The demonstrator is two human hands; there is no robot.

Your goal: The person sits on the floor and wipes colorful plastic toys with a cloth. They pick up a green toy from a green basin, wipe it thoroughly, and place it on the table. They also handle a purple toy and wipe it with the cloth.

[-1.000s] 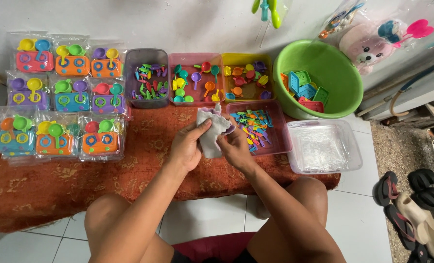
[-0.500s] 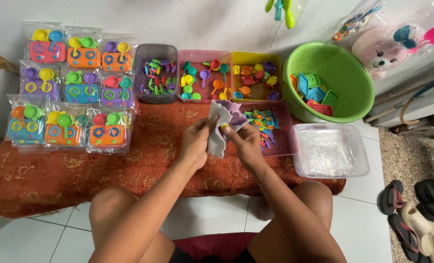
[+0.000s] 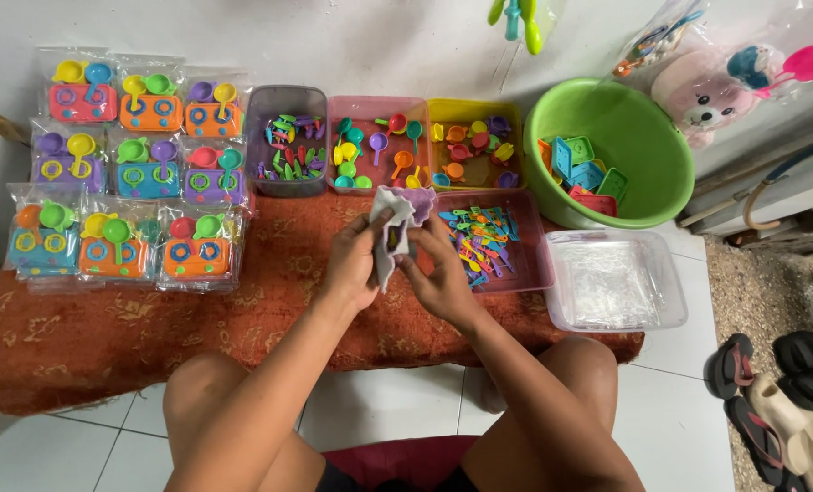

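Note:
Both hands hold one thin clear plastic bag (image 3: 394, 226) upright above the red patterned mat (image 3: 270, 301). My left hand (image 3: 354, 260) pinches its left edge, and my right hand (image 3: 436, 269) grips its right side, fingers at the bag's mouth. Just right of the hands sits a pink tray (image 3: 534, 264) with several small coloured utensil pieces. Beyond the bag stand a grey tub (image 3: 285, 100), a pink tub (image 3: 375, 107) and a yellow tub (image 3: 473, 111) of small toy pans and cups.
Several sealed packs of toy stoves (image 3: 131, 196) lie in rows at the left. A green basin (image 3: 648, 146) with coloured square pieces stands at the right, and a clear box of bags (image 3: 612, 282) lies near it. Sandals (image 3: 771, 401) rest on the floor.
The bag has been raised slightly and spread between both hands, its mouth now more open. The view has shifted a little.

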